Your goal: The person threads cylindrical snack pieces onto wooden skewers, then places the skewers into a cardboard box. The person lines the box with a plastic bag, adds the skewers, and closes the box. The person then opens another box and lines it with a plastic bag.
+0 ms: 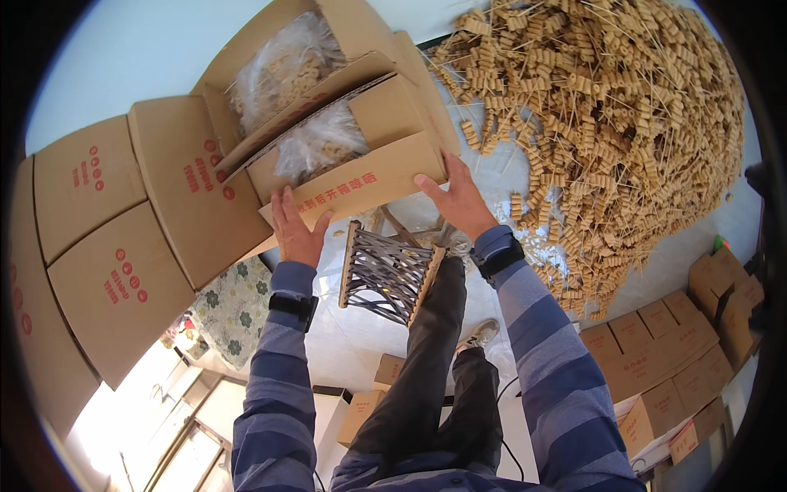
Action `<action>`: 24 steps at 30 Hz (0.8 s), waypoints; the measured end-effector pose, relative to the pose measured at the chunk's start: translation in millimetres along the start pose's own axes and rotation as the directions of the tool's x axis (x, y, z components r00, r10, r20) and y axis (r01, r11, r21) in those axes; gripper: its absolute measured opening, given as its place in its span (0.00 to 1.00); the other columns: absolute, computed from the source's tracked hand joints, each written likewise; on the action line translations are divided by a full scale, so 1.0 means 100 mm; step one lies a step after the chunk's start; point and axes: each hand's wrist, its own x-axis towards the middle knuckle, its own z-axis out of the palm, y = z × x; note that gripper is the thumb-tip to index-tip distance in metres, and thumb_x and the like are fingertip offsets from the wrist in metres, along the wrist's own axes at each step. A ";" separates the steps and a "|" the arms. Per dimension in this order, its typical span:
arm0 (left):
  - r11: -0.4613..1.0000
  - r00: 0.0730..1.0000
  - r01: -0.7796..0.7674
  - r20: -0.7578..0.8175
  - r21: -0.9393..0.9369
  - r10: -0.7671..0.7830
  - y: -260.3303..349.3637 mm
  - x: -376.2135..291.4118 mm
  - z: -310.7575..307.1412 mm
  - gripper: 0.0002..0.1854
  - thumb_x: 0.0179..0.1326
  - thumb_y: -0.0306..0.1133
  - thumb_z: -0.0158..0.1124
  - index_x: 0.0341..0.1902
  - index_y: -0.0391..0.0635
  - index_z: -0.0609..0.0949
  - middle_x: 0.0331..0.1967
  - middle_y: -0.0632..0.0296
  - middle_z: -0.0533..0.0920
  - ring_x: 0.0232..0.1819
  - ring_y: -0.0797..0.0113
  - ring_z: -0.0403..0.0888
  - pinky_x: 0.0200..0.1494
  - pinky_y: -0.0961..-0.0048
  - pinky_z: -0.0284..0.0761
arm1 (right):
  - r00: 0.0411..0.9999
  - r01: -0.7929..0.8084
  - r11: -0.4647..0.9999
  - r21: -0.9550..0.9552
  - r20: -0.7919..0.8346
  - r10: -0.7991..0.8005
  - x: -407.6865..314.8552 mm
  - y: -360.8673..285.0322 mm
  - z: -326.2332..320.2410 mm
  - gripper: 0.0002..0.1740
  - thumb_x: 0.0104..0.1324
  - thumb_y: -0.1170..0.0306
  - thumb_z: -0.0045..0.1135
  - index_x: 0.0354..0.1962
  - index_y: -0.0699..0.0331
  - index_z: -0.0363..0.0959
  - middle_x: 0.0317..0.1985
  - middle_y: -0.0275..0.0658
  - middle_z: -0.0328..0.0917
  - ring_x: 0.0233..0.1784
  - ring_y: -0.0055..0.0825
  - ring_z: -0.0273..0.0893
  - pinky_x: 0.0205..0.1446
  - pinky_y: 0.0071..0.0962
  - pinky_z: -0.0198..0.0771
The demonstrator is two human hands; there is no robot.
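An open cardboard box (344, 184) with red printing on its side stands before me. Clear plastic film (323, 141) lies inside it over tan pieces. My left hand (298, 230) rests on the near left part of its outer flap, fingers spread over the edge. At the flap's right end is my right hand (458, 197), its thumb at the upper edge and its fingers against the corner. Directly behind stands a second open box (363, 31), also holding a plastic bag (289, 67) of tan pieces. Part of each box's contents is hidden by flaps and film.
Closed cartons (92, 178) are stacked at the left. A large heap of tan spiral pieces on sticks (615, 111) covers the floor at the right. A folding stool with woven straps (387, 270) stands by my leg. More cartons (658, 350) line the lower right.
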 end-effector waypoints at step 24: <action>0.890 0.923 0.358 -0.038 -0.282 -0.384 -0.55 0.14 0.16 0.58 0.47 0.59 0.76 0.73 0.35 0.60 0.68 0.35 0.62 0.70 0.38 0.61 0.71 0.52 0.60 | 0.998 0.001 0.997 0.080 -0.065 0.004 -0.07 0.01 0.16 0.34 0.65 0.65 0.64 0.66 0.64 0.62 0.57 0.50 0.71 0.59 0.40 0.72 0.57 0.36 0.71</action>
